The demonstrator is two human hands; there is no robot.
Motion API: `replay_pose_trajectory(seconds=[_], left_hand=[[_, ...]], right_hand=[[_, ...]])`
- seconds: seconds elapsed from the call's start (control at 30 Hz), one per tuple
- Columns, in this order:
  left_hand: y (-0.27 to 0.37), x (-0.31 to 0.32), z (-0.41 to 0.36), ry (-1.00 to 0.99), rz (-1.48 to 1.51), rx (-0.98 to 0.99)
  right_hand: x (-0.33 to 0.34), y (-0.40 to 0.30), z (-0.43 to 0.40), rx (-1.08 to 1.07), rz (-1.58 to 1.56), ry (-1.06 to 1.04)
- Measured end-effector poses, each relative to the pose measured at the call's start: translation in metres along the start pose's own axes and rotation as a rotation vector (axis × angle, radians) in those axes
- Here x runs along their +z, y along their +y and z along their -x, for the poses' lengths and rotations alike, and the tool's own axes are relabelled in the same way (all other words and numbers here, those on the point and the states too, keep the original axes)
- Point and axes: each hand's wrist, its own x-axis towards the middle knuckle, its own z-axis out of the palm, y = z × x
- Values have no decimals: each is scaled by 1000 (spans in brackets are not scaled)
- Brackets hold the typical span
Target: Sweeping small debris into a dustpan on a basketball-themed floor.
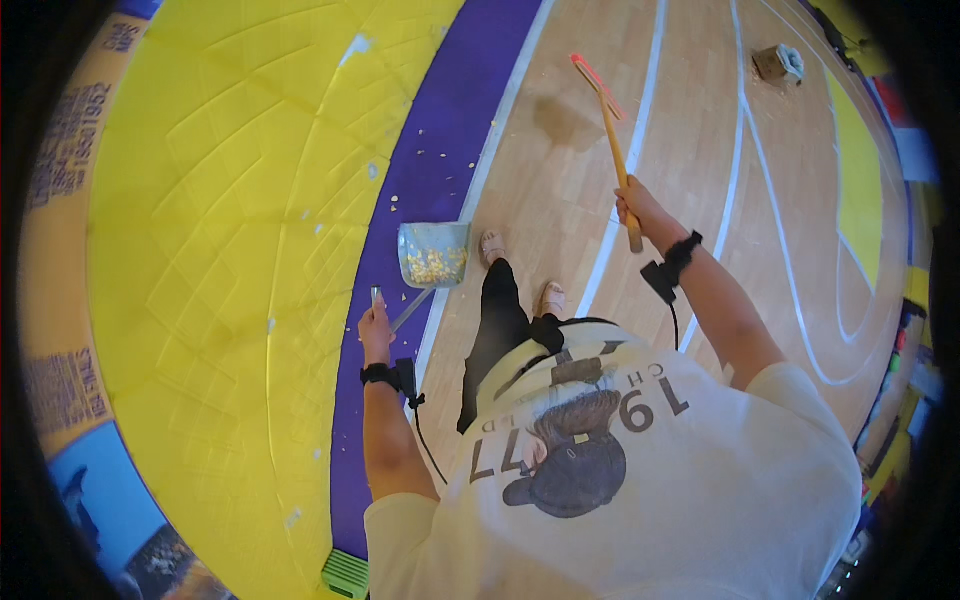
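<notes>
My left hand (376, 330) is closed around the metal handle of a long-handled dustpan (431, 236). The dustpan rests on the purple strip and the white line, with many small yellowish pieces in its pan. My right hand (641, 204) grips the wooden handle of a tool with a narrow red head (598, 86), perhaps a brush or broom. That head is up and away from me, apart from the dustpan; whether it touches the floor I cannot tell. Small pale bits (442, 155) lie scattered on the purple strip beyond the dustpan.
A yellow floor area (225, 225) with pale worn spots lies left of the purple strip (450, 112). Wood-look floor with white lines is on the right, where a small brown box with a pale liner (780, 65) stands. A green slatted object (346, 574) sits at the lower left.
</notes>
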Motion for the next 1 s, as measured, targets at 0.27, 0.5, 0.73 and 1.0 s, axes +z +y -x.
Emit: replay_pose_trajectory(seconds=[0.27, 0.5, 0.73, 1.0], left_hand=[[54, 76, -83, -93, -267, 165], [80, 104, -106, -165, -340, 227], [86, 82, -110, -151, -277, 70], [95, 96, -72, -129, -217, 178]], right_hand=[[61, 1, -40, 156, 321, -424], [40, -106, -3, 735, -586, -598], [26, -193, 3, 369, -258, -300], [44, -156, -67, 11, 420, -64]])
